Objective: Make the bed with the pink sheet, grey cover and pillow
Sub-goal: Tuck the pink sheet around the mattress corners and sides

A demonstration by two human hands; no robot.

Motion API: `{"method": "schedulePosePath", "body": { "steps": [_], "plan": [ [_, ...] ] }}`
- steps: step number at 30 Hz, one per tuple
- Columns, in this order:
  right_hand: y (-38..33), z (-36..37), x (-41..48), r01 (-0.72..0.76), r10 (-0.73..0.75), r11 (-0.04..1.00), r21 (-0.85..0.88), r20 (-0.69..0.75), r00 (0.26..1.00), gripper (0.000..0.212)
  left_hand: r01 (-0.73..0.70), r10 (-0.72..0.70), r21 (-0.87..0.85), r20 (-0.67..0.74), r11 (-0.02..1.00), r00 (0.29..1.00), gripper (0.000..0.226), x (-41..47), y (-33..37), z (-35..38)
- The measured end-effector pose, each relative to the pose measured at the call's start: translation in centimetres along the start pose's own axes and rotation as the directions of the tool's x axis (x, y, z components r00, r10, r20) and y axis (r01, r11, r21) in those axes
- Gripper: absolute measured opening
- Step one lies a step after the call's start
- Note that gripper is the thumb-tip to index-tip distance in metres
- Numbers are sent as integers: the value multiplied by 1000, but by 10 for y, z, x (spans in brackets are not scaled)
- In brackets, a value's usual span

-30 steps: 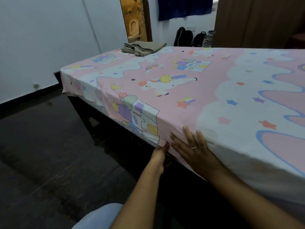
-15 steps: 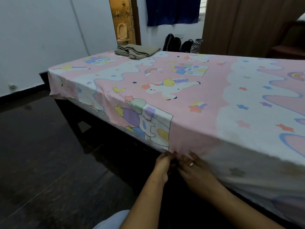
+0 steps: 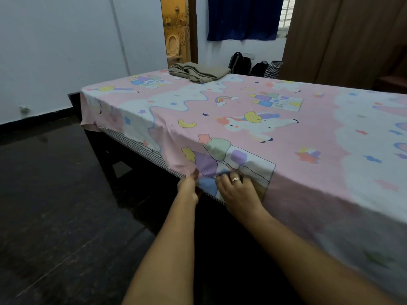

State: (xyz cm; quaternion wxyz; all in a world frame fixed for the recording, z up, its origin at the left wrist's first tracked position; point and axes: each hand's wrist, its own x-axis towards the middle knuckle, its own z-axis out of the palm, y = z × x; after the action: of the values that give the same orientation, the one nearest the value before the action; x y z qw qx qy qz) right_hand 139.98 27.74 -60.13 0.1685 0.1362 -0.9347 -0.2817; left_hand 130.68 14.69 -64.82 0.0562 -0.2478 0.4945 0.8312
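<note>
As left hand (image 3: 187,188) and right hand (image 3: 238,191) grip it — pink sheet (image 3: 312,137) runs rightward.

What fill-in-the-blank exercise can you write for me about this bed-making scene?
1. The left hand and the right hand both grip the ____ sheet at the side edge of the bed.
2. The right hand wears a ____ on one finger.
3. The curtain on the back wall is dark ____.

Missing words: pink; ring; blue.
</note>
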Motion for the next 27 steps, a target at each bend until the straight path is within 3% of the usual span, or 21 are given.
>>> {"method": "schedulePosePath", "body": {
  "steps": [4, 8, 10, 13, 17, 20, 24, 25, 27],
  "plan": [
    [-25, 9, 21, -12, 11, 1000, 9, 122, 993, 15, -101, 101, 16, -57, 995, 993, 24, 1, -12, -3],
    [-32, 14, 38, -18, -27, 983, 184, 235, 972, 39, -120, 120, 7, -67, 993, 991, 2, 7, -11, 7],
    [-32, 6, 42, 1, -78, 971, 237, 317, 945, 35, -32, 32, 3, -62, 999, 998, 4, 15, -9, 6],
    [-35, 14, 51, 3, -153, 941, 339, 417, 896, 30, 129, -124, -54, 78, 990, 989, 10, 22, 8, -8],
    [-37, 19, 64, 19, -225, 930, 367, 526, 820, 34, 153, -110, -230, 188, 961, 976, 22, 36, 67, -27],
    [-35, 10, 66, 70, -286, 929, 362, 587, 758, 34, 169, -144, -111, 200, 979, 969, 33, 30, 107, -29],
    [-34, -16, 94, 172, -277, 961, 218, 717, 640, 40, 140, -141, 101, 3, 985, 990, 29, 32, 117, -36],
    [-37, -25, 109, 165, -269, 963, 214, 684, 678, 40, 114, -112, 111, -25, 987, 993, 26, 36, 121, -38],
    [-44, -55, 141, 193, -279, 954, 230, 448, 849, 40, 53, -46, 127, -59, 990, 997, 19, 58, 123, -41]
  ]
}}
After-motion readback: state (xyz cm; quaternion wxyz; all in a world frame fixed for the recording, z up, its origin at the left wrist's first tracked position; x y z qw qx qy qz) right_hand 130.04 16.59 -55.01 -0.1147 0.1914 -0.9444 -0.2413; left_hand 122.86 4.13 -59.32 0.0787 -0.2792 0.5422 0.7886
